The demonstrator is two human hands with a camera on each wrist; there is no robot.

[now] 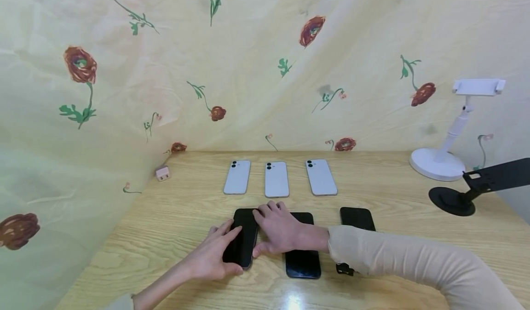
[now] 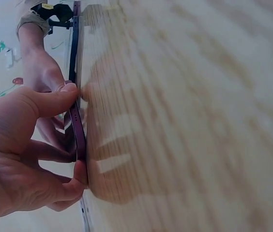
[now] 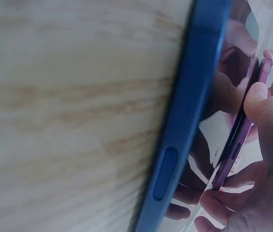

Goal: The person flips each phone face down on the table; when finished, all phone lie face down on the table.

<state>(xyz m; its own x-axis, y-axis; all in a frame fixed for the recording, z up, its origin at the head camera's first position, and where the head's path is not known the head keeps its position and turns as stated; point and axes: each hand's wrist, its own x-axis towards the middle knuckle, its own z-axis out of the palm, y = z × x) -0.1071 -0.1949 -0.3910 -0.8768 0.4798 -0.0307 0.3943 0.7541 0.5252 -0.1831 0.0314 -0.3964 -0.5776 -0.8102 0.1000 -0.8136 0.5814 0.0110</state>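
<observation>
A phone with a black screen (image 1: 243, 241) and a purple edge lies face up in front of me, between both hands. My left hand (image 1: 211, 257) grips it from the left. In the left wrist view that thumb lies on the purple frame (image 2: 78, 128) near one corner, with a fingertip low at another. From the right, my right hand (image 1: 279, 229) holds the same phone, thumb and fingers along its side. A second black-screened phone (image 1: 303, 265) with a blue edge lies beneath my right wrist, partly hidden by it.
Three white phones (image 1: 237, 176) lie back up in a row farther off. Another dark phone (image 1: 358, 218) is partly covered by my right sleeve (image 1: 385, 250). A white stand (image 1: 439, 163) and a black stand (image 1: 451, 202) are at the right, a small pink plug (image 1: 163, 173) at the left.
</observation>
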